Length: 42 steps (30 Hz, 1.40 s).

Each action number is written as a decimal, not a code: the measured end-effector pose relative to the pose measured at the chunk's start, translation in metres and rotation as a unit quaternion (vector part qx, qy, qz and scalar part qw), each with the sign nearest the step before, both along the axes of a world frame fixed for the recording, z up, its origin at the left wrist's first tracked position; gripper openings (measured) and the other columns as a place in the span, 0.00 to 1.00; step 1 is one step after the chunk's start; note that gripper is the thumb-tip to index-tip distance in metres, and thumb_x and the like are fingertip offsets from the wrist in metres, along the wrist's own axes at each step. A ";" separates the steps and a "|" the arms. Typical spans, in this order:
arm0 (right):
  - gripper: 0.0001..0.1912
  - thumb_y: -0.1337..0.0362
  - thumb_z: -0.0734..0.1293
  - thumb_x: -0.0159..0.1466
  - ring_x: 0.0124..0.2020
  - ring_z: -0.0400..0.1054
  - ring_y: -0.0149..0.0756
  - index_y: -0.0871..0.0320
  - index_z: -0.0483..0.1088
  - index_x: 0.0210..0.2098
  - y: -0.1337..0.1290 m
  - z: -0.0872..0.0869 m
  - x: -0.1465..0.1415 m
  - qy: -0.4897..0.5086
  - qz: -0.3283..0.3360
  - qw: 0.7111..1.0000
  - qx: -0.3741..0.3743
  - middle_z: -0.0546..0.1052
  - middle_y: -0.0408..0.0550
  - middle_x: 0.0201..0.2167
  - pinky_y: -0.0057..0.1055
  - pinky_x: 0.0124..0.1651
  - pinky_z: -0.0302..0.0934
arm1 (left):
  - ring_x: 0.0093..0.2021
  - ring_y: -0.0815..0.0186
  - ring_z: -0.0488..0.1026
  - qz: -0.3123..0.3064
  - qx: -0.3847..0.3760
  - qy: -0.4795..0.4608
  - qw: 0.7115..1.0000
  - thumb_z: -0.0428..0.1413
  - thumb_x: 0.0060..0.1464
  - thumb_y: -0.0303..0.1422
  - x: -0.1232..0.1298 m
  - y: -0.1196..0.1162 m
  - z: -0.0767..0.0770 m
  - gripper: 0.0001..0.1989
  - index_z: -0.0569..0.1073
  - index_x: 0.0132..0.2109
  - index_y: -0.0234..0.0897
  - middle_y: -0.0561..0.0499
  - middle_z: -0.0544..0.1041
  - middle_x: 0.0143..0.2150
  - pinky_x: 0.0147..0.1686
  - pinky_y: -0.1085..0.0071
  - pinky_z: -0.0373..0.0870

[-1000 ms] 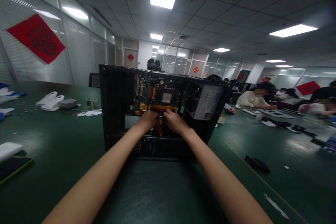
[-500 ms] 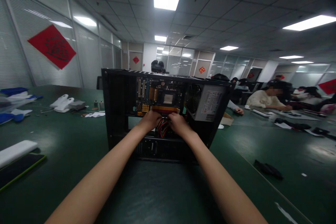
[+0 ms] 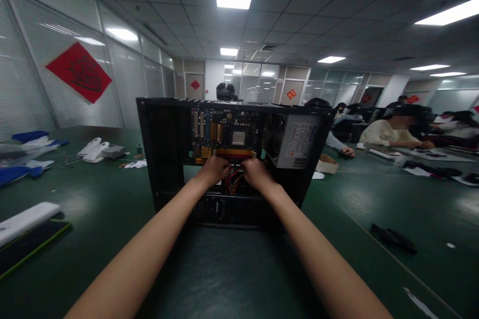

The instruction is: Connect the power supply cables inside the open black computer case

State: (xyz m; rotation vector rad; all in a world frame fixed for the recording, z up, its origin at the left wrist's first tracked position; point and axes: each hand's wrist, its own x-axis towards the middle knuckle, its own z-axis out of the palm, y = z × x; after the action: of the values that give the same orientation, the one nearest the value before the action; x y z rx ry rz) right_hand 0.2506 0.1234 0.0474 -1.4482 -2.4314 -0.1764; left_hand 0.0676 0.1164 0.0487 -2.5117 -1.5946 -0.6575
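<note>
An open black computer case (image 3: pixel 149 159) stands in front of me, its inside facing me. Inside it is a motherboard (image 3: pixel 224 129) with a square silver processor (image 3: pixel 238 138) and yellow-orange and dark red memory slots (image 3: pixel 235 153) along its lower edge. My left hand (image 3: pixel 214 170) is closed at the left end of these slots. At their right end, my right hand (image 3: pixel 257 173) is closed too, its fingers curled. What the fingertips hold is hidden. Red and black cables (image 3: pixel 234 182) hang between the hands.
A power supply with a fan (image 3: pixel 297 142) fills the case's upper right. On the green table (image 3: pixel 209 269) lie a phone-like slab (image 3: pixel 30 246), a white bar (image 3: pixel 30 222), white bags (image 3: pixel 93 149), a black cloth (image 3: pixel 392 238) and a small cardboard box (image 3: pixel 327 164). Several people sit at the right.
My view has shifted slightly, so the table items at the right sit further right. Both hands stay at the memory slots with almost the same pose.
</note>
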 end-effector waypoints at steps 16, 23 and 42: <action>0.12 0.72 0.59 0.67 0.46 0.72 0.42 0.63 0.74 0.43 -0.008 0.007 0.001 0.027 -0.015 0.999 0.035 0.77 0.60 0.43 0.31 0.46 0.62 | 0.46 0.61 0.77 0.017 -0.002 0.016 1.000 0.51 0.59 0.34 -0.001 0.003 0.001 0.15 0.81 0.45 0.38 0.46 0.82 0.44 0.47 0.71 0.68; 0.21 0.56 0.52 0.73 0.36 0.74 0.41 0.59 0.72 0.43 -0.064 0.000 0.038 0.022 -0.058 0.993 0.098 0.78 0.58 0.37 0.31 0.38 0.61 | 0.47 0.60 0.77 0.031 0.071 -0.050 0.996 0.49 0.61 0.34 -0.005 -0.026 0.017 0.15 0.80 0.45 0.38 0.47 0.82 0.45 0.47 0.70 0.69; 0.18 0.55 0.58 0.71 0.36 0.69 0.46 0.61 0.73 0.36 -0.109 -0.042 0.049 -0.042 -0.070 0.984 0.161 0.76 0.57 0.32 0.37 0.36 0.56 | 0.41 0.49 0.79 0.272 -0.037 -0.082 0.958 0.44 0.60 0.50 0.015 -0.083 0.005 0.23 0.79 0.46 0.46 0.42 0.82 0.41 0.32 0.64 0.68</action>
State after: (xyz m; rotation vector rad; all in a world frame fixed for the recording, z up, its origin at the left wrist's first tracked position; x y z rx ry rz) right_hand 0.2992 0.0145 0.0054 -1.4839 -2.2322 -0.6426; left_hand 0.0824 0.0330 0.0534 -1.9443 -2.2713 -0.7455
